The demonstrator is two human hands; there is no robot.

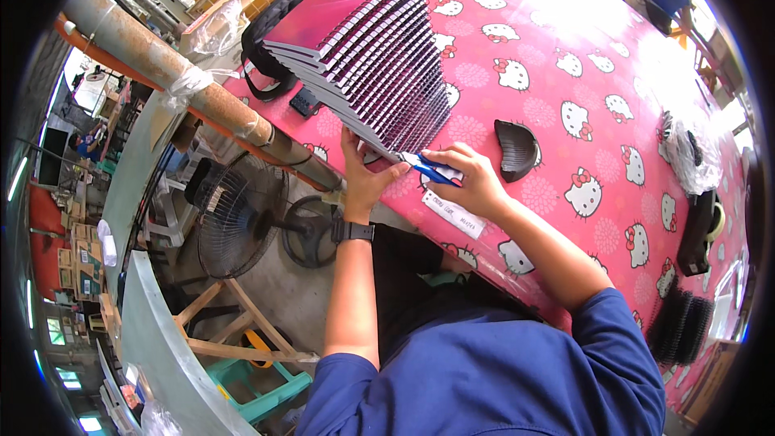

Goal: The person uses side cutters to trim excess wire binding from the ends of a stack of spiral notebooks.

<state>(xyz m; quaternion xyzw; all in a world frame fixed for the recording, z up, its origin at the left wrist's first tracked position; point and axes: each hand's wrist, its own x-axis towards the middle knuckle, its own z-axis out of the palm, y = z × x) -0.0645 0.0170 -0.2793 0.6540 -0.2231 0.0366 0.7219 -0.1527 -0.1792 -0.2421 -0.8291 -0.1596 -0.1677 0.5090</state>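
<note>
A tall stack of spiral notebooks (367,56) with magenta covers and dark wire-like coils leans in steps on the table. My left hand (367,178) is at the stack's near lower corner, its fingers and thumb closed around the lowest notebook's edge. My right hand (472,182) grips blue-handled pliers (432,168). Their jaws meet the end of the lowest notebook's coil, close to my left thumb; the exact contact is too small to make out. Just under my right hand lies a white paper strip with handwriting (454,214).
The table (537,194) has a pink patterned cover. A black curved holder (517,150) lies beyond my right hand. Farther right are a plastic bag (694,157), a tape dispenser (701,234) and black coils (682,327). A rusty pole (218,105) and a fan (242,214) stand left.
</note>
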